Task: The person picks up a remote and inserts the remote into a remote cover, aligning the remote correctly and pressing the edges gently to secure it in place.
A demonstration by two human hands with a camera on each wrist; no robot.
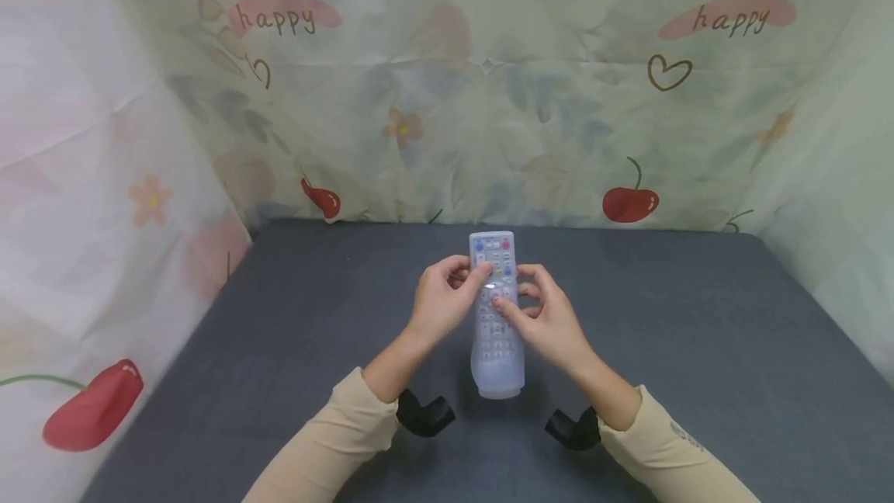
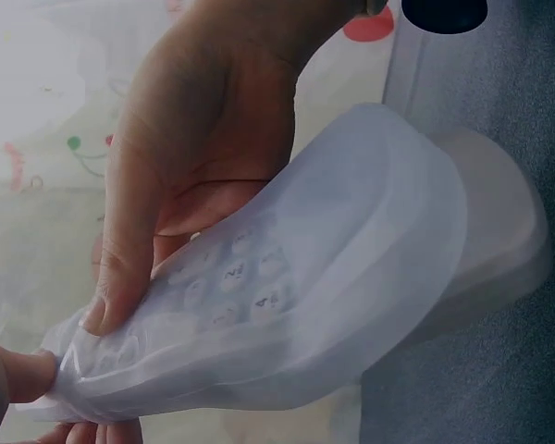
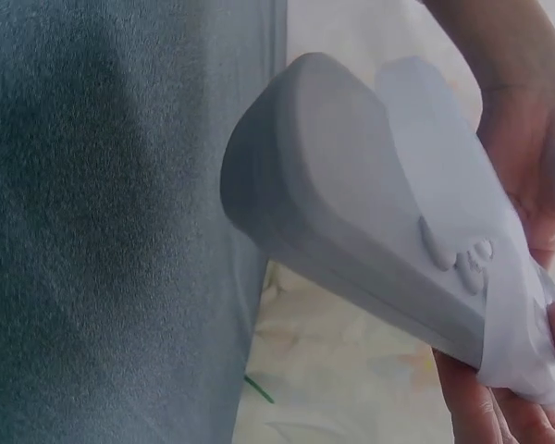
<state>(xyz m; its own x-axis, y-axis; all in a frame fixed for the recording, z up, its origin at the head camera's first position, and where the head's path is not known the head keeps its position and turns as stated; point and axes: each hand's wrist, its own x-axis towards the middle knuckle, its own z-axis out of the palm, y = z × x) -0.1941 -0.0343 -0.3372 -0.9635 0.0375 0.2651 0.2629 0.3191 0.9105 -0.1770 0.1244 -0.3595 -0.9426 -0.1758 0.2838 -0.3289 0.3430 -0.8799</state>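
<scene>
Both hands hold a white remote control (image 3: 342, 185) in a translucent soft cover (image 2: 388, 213) over the table. In the head view, my left hand (image 1: 447, 293) grips the upper left edge, its thumb on the button face. Lower on the right edge, my right hand (image 1: 555, 324) holds on, with its thumb pressed on the front. The wrist views show the cover's loose end standing off the remote, whose bare lower end (image 2: 504, 213) sticks out. Around the held part the cover is bunched in folds. Number buttons (image 2: 231, 273) show through it.
A dark grey cloth-covered table (image 1: 314, 317) lies beneath the hands. Printed curtains (image 1: 489, 99) with cherries, hearts and flowers hang behind it and at both sides. Black straps (image 1: 427, 416) sit at the wrists, below beige sleeves (image 1: 335, 433).
</scene>
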